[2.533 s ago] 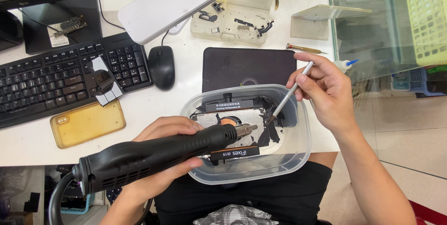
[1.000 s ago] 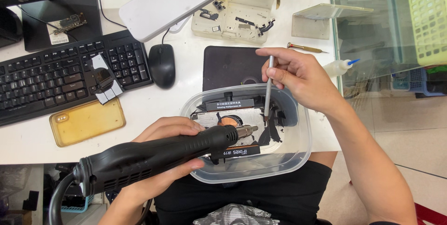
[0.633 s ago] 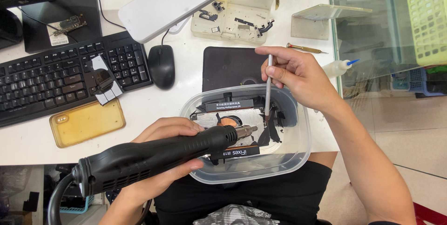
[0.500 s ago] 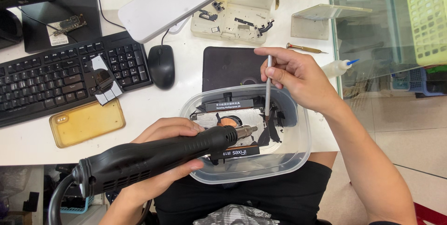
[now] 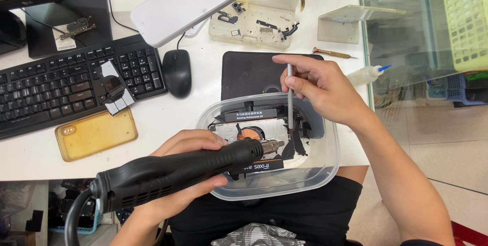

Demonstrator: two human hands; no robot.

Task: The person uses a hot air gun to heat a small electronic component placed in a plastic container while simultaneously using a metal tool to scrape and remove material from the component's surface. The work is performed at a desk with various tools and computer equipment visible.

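— Clear plastic, that tub (image 5: 325, 167); what lay in it?

— A black clamp fixture (image 5: 254, 141) with a flat silvery metal plate held between its two bars, and dark loose scraps (image 5: 297, 147) beside the plate on the right. The tub sat at the near edge of the white counter (image 5: 162, 119), partly over the person's lap.

— And the hands?

— The left hand (image 5: 185, 175) had its grip wrapped shut around a black hot-air tool (image 5: 173, 172), whose metal nozzle reached over the rim and pointed at the plate. The right hand (image 5: 320, 85) pinched a thin grey rod (image 5: 290, 96) between thumb and fingers, held almost upright, its lower tip down inside the tub at the plate's right edge.

— Any other containers?

— A shallow pale parts tray (image 5: 254, 22) stood at the far side with its lid raised; small dark components lay in its compartments, too small to tell apart. A yellow-green slotted basket (image 5: 467, 17) showed at the far right. Near the tub lay a dark mat (image 5: 249, 73), a black mouse (image 5: 176, 72), a black keyboard (image 5: 66, 85) and an amber phone case (image 5: 96, 133).
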